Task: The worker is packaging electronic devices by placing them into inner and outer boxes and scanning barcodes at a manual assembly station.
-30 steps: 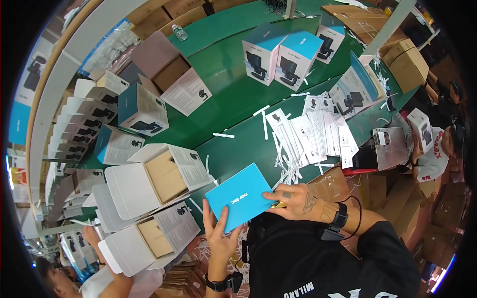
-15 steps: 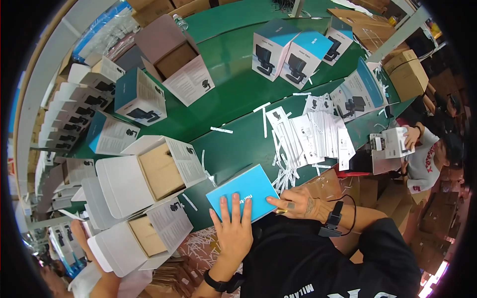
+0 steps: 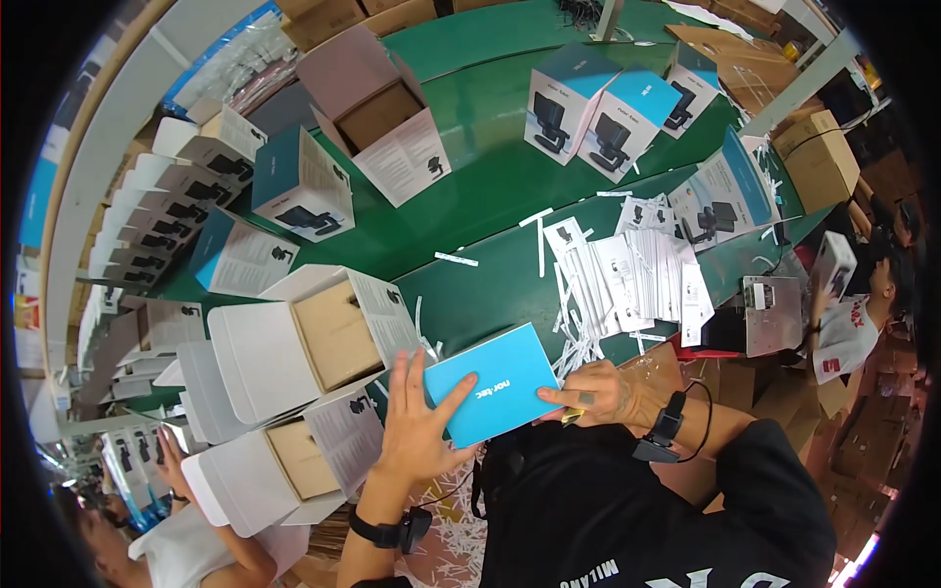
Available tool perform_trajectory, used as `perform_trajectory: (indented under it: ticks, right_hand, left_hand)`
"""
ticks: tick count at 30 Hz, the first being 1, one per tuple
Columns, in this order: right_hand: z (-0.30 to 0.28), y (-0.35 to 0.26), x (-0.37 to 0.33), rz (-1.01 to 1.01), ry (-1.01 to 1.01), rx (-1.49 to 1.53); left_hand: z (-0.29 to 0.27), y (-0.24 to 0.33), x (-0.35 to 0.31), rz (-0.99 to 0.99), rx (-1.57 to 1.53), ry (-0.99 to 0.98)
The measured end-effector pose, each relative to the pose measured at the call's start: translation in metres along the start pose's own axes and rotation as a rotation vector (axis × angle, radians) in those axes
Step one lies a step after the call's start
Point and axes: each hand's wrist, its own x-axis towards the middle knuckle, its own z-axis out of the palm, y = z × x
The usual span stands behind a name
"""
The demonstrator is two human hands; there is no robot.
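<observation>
One blue box [image 3: 502,404] is between the person's hands, to the near left of the leaflets [image 3: 627,279] on the green bench [image 3: 470,220]. Its broad, lettered face is turned up, and its long axis slants from near left to far right, the right end pointing toward the leaflets. The right hand [image 3: 600,394], closer to the leaflets, is clamped on the near corner of that end. The left hand [image 3: 417,426], at the end away from the leaflets, lays its thumb on the face with its fingers extended past the edge; whether it grips, one cannot tell. Strips [image 3: 578,348] lie by the leaflets' near left side. Two open cartons [image 3: 338,338] stand well left of the leaflets; three printed boxes [image 3: 564,113] stand beyond them.
</observation>
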Motion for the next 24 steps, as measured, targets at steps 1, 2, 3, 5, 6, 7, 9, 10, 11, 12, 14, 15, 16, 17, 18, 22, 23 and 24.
perform_trajectory:
  ticks: [1,2,3,5,6,7,9,10,11,12,14,15,16,17,18,22,23,24]
  right_hand:
    - [0.002,0.001,0.000,-0.002,-0.008,0.030]
    - [0.004,0.001,0.000,-0.001,-0.015,0.057]
    - [0.003,0.002,0.000,-0.002,-0.023,0.079]
    - [-0.002,0.003,-0.001,0.061,0.024,0.071]
    - [-0.007,0.004,-0.002,0.129,0.065,0.075]
    - [-0.016,0.006,-0.004,0.198,0.108,0.077]
    - [-0.047,0.003,-0.013,0.476,0.197,0.013]
    - [-0.060,0.001,-0.020,0.766,0.279,-0.032]
    - [-0.070,-0.005,-0.029,0.754,0.291,-0.049]
    - [-0.074,-0.013,-0.040,0.910,0.237,-0.159]
    - [-0.068,-0.033,-0.052,1.100,0.220,-0.189]
    - [-0.058,-0.042,-0.049,1.109,0.247,-0.086]
    - [-0.057,-0.060,-0.035,1.201,0.218,-0.051]
    - [-0.052,-0.068,-0.020,1.279,0.176,0.015]
    - [-0.046,-0.064,-0.031,1.248,0.202,-0.010]
    - [-0.051,0.000,-0.090,1.109,0.185,-0.345]
    - [-0.053,0.018,-0.099,1.136,0.201,-0.401]
    - [-0.062,0.034,-0.104,1.243,0.258,-0.412]
  left_hand:
    - [0.001,-0.006,-0.003,-0.034,-0.115,-0.036]
    - [0.003,-0.010,-0.006,-0.065,-0.232,-0.074]
    - [0.007,-0.011,-0.009,-0.053,-0.227,-0.069]
    - [0.016,-0.011,-0.014,0.011,-0.214,0.091]
    - [0.021,-0.013,-0.007,0.049,-0.207,0.173]
    - [0.025,-0.017,0.006,0.075,-0.203,0.181]
    - [0.034,-0.019,0.022,-0.162,-0.364,0.344]
    - [0.040,-0.019,0.029,-0.283,-0.444,0.422]
    - [0.046,-0.015,0.056,-0.316,-0.529,0.495]
    - [0.049,-0.012,0.096,-0.351,-0.611,0.570]
    - [0.044,-0.004,0.183,-0.196,-0.399,0.698]
    - [0.040,-0.008,0.224,-0.279,-0.385,0.742]
    - [0.046,-0.015,0.260,-0.348,-0.397,0.788]
    - [0.052,-0.032,0.278,-0.335,-0.365,0.830]
    - [0.057,-0.031,0.305,-0.539,-0.365,0.747]
    - [0.057,-0.024,0.357,-0.539,-0.037,0.393]
    - [0.050,-0.035,0.361,-0.374,-0.028,0.382]
    - [0.037,-0.042,0.363,-0.201,-0.027,0.348]
